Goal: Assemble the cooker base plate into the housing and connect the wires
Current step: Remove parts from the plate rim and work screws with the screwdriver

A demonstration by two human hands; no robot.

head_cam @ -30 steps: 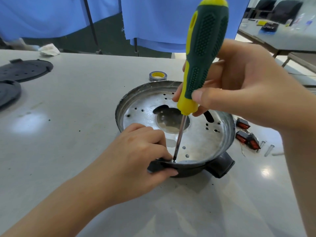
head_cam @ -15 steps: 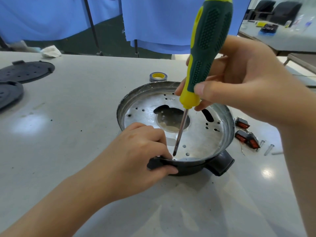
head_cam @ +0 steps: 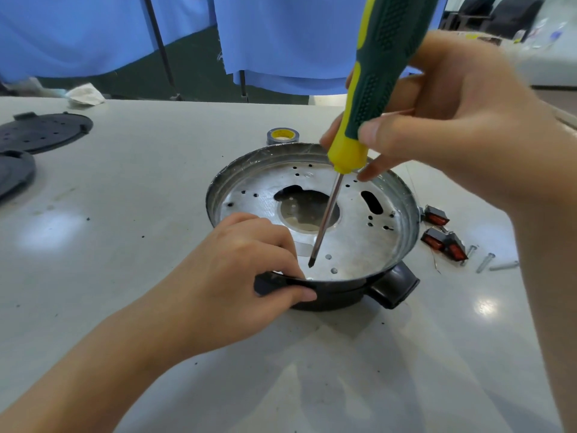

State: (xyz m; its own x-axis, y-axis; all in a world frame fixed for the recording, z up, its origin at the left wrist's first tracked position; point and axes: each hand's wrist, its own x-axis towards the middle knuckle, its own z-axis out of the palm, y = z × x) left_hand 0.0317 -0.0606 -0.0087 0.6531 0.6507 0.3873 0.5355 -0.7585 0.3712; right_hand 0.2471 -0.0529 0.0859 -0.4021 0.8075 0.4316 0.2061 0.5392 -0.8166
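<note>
The black cooker housing [head_cam: 392, 284] sits mid-table with the round metal base plate [head_cam: 359, 242] inside it. The plate has a large centre hole and several small holes. My left hand [head_cam: 240, 270] grips the housing's near rim, thumb outside and fingers inside. My right hand [head_cam: 437, 120] holds a green and yellow screwdriver [head_cam: 371, 76] tilted over the plate. Its tip hangs just above the plate near the front rim, close to my left fingers. No wires are visible in the housing.
Red rocker switches [head_cam: 443, 239] and loose screws [head_cam: 485, 262] lie right of the housing. A tape roll [head_cam: 282, 135] stands behind it. Two black round covers [head_cam: 43, 132] rest at the table's far left, with a crumpled cloth [head_cam: 84, 93] at the back edge.
The screwdriver tip has lifted a little off the plate near the front rim. My left hand keeps its grip on the housing.
</note>
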